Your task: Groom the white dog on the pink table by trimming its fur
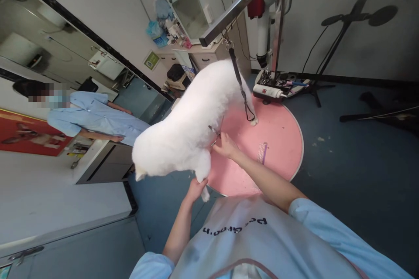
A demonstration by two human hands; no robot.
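A fluffy white dog (193, 113) stands on a round pink grooming table (284, 135), its body stretching beyond the table's left edge. My left hand (197, 189) is closed around one of its legs, holding it raised near the table's rim; the paw sticks out below my fingers. Close to the dog's underside, my right hand (227, 146) grips a pair of scissors (214, 133), the blades against the fur. A purple comb (262, 152) lies on the tabletop to the right of my right hand. From the metal arm (242, 8), a black strap (240, 83) hangs down beside the dog.
A tool tray (275, 89) with clippers and other tools sits at the table's far edge. Behind it stands a white dryer (262, 30). A co-worker (94, 111) in a blue uniform is at the left by a counter (101, 163). A cabinet (206, 56) stands at the back.
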